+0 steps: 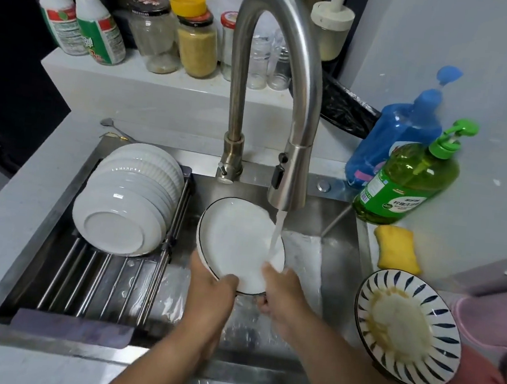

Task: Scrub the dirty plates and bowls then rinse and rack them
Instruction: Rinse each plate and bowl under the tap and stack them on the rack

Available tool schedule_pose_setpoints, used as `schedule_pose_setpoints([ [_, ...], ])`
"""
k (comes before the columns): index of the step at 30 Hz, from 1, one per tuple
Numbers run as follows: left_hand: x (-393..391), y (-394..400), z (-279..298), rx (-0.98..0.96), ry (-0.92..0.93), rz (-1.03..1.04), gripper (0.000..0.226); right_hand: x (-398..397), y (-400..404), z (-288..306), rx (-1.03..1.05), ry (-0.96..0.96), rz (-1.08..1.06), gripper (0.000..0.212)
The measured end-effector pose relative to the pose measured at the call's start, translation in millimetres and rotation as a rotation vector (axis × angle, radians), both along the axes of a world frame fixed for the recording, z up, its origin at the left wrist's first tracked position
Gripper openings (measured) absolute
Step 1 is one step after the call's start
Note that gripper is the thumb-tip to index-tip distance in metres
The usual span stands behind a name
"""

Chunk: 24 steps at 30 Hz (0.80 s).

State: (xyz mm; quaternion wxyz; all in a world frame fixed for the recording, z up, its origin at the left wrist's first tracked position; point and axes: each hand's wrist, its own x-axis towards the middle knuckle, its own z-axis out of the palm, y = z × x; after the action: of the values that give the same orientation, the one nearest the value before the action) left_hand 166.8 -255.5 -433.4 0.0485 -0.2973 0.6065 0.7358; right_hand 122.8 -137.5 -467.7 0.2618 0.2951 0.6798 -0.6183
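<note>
Most of it looks done: white bowls (126, 197) sit stacked in the rack (96, 275). Left hand (211, 287) and right hand (279, 291) both grip a white plate (237, 246) under the tap (287, 183). One dirty striped plate (406, 330) waits on the surface (447, 243).

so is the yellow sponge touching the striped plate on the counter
Apart. The head view shows the yellow sponge lying on the counter behind the striped plate, with a strip of bare counter visible between the sponge's near edge and the plate's rim.
</note>
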Motion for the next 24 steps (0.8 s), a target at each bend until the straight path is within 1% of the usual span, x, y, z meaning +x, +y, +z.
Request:
schedule_pose_setpoints([
  [2,-4,-13,-1,-0.012,-0.026,-0.048,0.069,-4,7,-1,0.046,0.019,0.073,0.020],
  [4,-18,-37,5,0.039,-0.116,-0.174,0.062,-24,22,3,0.220,0.107,0.187,0.013],
  [6,-31,-58,14,0.107,-0.211,-0.310,0.055,-47,36,11,0.407,0.176,0.391,0.009],
  [7,-35,-66,17,0.149,-0.255,-0.345,0.052,-55,40,18,0.446,0.193,0.500,0.013],
  [8,-38,-71,22,0.177,-0.286,-0.374,0.049,-59,41,26,0.434,0.210,0.583,0.017],
  [9,-40,-75,23,0.189,-0.295,-0.400,0.047,-62,43,31,0.382,0.220,0.614,0.019],
  [10,-41,-76,25,0.189,-0.281,-0.428,0.048,-61,43,35,0.332,0.218,0.609,0.017],
  [11,-40,-75,27,0.148,-0.240,-0.467,0.052,-61,42,38,0.313,0.202,0.589,0.013],
  [12,-38,-73,29,0.041,-0.177,-0.521,0.057,-59,42,38,0.324,0.164,0.566,0.011],
  [14,-30,-67,31,-0.347,-0.033,-0.634,0.069,-57,41,34,0.336,0.086,0.515,0.014],
  [16,-27,-67,22,-0.707,0.119,-0.791,0.095,-56,41,34,0.336,0.025,0.456,0.017],
  [17,-26,-68,16,-0.822,0.168,-0.905,0.101,-57,40,34,0.334,-0.003,0.432,0.017],
  [19,-28,-71,4,-1.029,0.300,-1.139,0.096,-58,41,39,0.330,-0.066,0.427,0.016],
  [20,-29,-70,0,-1.138,0.401,-1.203,0.090,-59,42,41,0.341,-0.101,0.443,0.018],
  [21,-31,-69,-3,-1.218,0.474,-1.217,0.085,-61,42,44,0.352,-0.132,0.462,0.022],
  [22,-33,-68,-5,-1.248,0.532,-1.185,0.082,-62,43,47,0.342,-0.162,0.475,0.026],
  [24,-35,-66,-4,-1.174,0.588,-1.119,0.077,-66,43,54,0.306,-0.197,0.456,0.031],
])
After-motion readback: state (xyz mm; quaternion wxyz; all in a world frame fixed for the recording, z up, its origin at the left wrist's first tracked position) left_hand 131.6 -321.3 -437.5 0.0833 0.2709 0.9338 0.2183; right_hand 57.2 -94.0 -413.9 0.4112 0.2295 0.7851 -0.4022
